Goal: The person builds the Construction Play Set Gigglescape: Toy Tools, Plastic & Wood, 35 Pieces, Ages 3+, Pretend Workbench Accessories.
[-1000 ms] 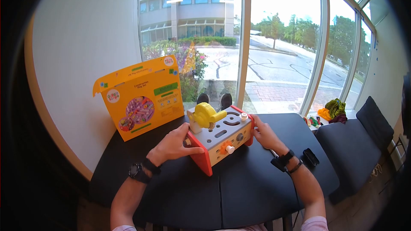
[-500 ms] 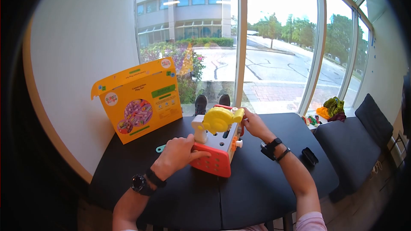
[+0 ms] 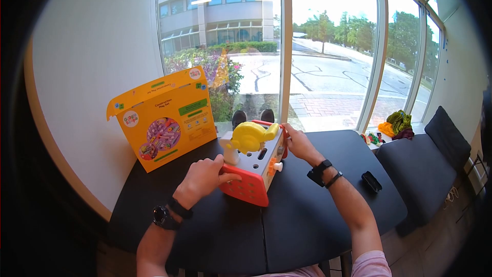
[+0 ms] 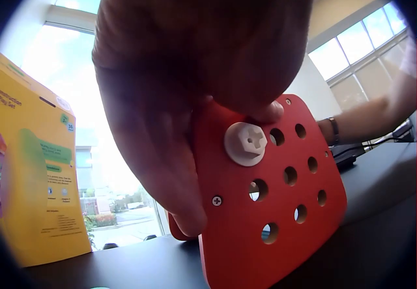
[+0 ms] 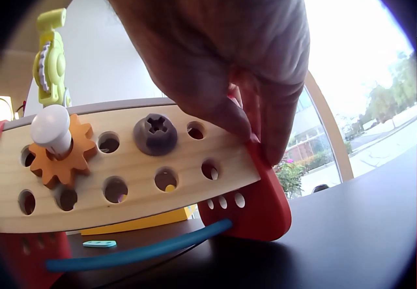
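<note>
A toy workbench with red end panels [image 3: 245,187], a grey top and a wooden front [image 5: 137,217] stands turned at an angle on the black table. My left hand [image 3: 201,178] grips the near red panel by its top edge, beside a white bolt [image 4: 245,144] seen in the left wrist view. Pinching the far panel is my right hand [image 3: 301,144]. A yellow toy circular saw [image 3: 248,137] sits above the top on a white post [image 3: 231,155]. An orange gear [image 5: 81,151] and a grey bolt [image 5: 155,136] are on the wooden front.
At the back left stands a yellow play-set box [image 3: 169,123], near the window. An open black case [image 3: 371,181] lies to the right on the table [image 3: 323,225]. A teal strip [image 5: 99,243] lies behind the workbench. Beyond the table is a dark chair [image 3: 420,169].
Both hands have turned the workbench so its left red panel swings round toward me and its front faces more to the right. Since half a second ago it has shifted slightly left in view.
</note>
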Available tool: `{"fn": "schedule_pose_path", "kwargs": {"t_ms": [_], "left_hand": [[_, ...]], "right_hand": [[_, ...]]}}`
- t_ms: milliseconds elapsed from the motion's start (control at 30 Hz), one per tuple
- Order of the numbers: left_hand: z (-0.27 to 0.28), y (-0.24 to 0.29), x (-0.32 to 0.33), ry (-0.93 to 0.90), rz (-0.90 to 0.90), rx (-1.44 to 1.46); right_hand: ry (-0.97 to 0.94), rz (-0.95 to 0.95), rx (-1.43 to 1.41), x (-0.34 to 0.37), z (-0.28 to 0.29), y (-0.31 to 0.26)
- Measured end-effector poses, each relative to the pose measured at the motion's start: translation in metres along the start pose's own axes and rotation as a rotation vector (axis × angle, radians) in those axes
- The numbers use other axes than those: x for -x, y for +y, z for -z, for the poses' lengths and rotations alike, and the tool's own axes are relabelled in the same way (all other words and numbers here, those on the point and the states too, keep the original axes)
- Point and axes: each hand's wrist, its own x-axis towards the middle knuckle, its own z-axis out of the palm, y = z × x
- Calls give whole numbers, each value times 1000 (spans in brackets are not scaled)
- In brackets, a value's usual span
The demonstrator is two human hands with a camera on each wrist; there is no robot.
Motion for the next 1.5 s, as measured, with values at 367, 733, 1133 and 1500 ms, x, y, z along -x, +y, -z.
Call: {"fn": "schedule_pose_path", "kwargs": {"t_ms": [367, 733, 1133, 1500], "left_hand": [[1, -13, 0, 8, -38, 74], [-4, -19, -1, 5, -47, 100], [17, -20, 12, -66, 23, 116], [-1, -108, 50, -169, 184, -26]], "right_hand": [[-24, -14, 4, 6, 4, -6], [-21, -12, 25, 10, 5, -4], [-142, -15, -185, 26, 16, 15], [-102, -98, -164, 69, 59, 34]]}}
